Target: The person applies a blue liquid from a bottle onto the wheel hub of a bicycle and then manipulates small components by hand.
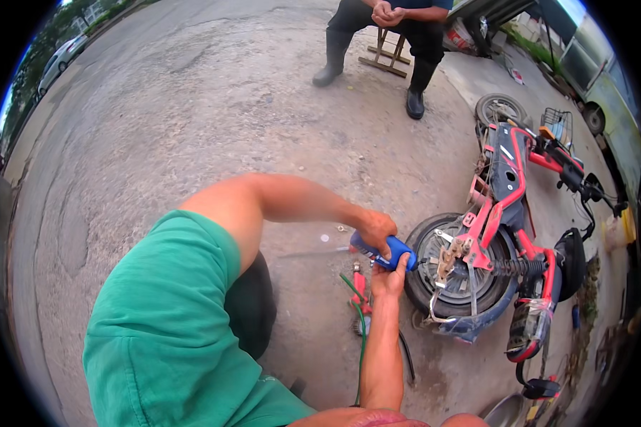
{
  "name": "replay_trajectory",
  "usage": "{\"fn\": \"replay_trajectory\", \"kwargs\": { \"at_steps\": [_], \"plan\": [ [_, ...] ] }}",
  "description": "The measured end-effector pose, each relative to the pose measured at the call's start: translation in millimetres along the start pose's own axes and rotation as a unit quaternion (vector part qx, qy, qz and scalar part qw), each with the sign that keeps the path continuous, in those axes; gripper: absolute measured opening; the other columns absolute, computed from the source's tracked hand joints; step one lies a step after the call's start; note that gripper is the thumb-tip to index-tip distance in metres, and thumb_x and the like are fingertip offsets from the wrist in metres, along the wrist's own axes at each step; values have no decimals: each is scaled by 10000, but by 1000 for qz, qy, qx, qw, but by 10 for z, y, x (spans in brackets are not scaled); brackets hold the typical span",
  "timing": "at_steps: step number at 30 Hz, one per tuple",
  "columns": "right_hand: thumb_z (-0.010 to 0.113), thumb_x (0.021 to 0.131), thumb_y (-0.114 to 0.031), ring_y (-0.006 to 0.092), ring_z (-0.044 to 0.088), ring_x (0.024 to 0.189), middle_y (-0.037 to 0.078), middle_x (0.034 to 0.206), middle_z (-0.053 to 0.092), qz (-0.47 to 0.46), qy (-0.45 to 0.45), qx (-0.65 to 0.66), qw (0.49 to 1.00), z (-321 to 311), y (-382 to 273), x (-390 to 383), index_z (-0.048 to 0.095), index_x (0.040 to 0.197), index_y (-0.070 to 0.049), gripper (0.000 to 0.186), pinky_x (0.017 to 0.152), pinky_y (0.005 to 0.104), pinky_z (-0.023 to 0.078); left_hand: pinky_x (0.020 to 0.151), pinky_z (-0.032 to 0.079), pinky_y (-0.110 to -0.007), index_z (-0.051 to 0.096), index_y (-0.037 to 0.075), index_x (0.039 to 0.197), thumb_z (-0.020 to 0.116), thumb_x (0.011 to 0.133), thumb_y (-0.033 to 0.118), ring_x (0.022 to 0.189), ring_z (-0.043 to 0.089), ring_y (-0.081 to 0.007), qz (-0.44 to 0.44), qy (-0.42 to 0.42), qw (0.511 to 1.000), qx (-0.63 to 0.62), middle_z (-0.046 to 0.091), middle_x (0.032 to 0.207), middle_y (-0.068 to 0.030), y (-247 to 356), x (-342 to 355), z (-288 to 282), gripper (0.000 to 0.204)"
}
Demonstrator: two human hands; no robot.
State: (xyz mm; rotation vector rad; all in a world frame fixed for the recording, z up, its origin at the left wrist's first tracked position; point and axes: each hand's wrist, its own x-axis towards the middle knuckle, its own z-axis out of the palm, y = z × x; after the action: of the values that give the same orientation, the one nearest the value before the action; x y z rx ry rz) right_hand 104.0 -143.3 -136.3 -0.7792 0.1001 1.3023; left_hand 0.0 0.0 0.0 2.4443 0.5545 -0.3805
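Note:
A blue bottle (386,250) with pale print lies tilted between my hands. My left hand (377,233) is closed around it from above. From the near side my right hand (392,276) also grips it, with the thumb up along its side. The bottle's narrow dark end points at the rear wheel (445,267) of a red and black electric scooter (509,171) lying on its side. That end is close to the tyre; whether it touches something there I cannot tell.
Below my hands lie a red tool (360,285) and a green hose (364,349). A black hose (408,356) is beside my right forearm. A person in black boots (416,99) sits on a wooden stool (386,60) ahead. A yellow container (628,224) stands beyond the scooter.

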Motion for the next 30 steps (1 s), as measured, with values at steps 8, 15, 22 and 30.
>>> {"fn": "replay_trajectory", "kwargs": {
  "at_steps": [8, 15, 22, 30],
  "plan": [
    [600, 911, -560, 145, 634, 945, 22, 1143, 654, -7, 6, 8, 1000, 143, -30, -56, 562, 1259, -106, 573, 773, 286, 550, 840, 516, -446, 671, 2, 1042, 731, 769, 516, 967, 664, -382, 6, 4, 1000, -9, 690, 990, -233, -54, 41, -4, 585],
    [609, 901, -568, 138, 630, 951, 14, 1146, 654, -5, 9, 3, 1000, 109, -16, -58, 568, 1254, -110, 580, 784, 283, 546, 836, 516, -445, 670, 0, 1040, 737, 768, 506, 961, 667, -375, 9, 2, 1000, -19, 692, 988, -229, -44, 34, 11, 578],
    [621, 895, -565, 136, 611, 1004, 7, 1164, 645, -9, 17, 5, 1000, 118, -15, -75, 567, 1259, -126, 572, 838, 296, 528, 830, 518, -441, 675, 6, 1036, 745, 766, 492, 953, 670, -371, 8, 5, 1000, -20, 694, 983, -222, -32, 37, 19, 561],
    [602, 940, -477, 211, 624, 1056, 94, 1226, 614, -7, 15, 40, 999, 105, -37, -66, 506, 1303, -57, 563, 834, 356, 562, 822, 519, -439, 676, 5, 1033, 755, 756, 486, 947, 671, -368, 11, 5, 999, -29, 696, 974, -218, -51, 62, 21, 561]
  ]
}}
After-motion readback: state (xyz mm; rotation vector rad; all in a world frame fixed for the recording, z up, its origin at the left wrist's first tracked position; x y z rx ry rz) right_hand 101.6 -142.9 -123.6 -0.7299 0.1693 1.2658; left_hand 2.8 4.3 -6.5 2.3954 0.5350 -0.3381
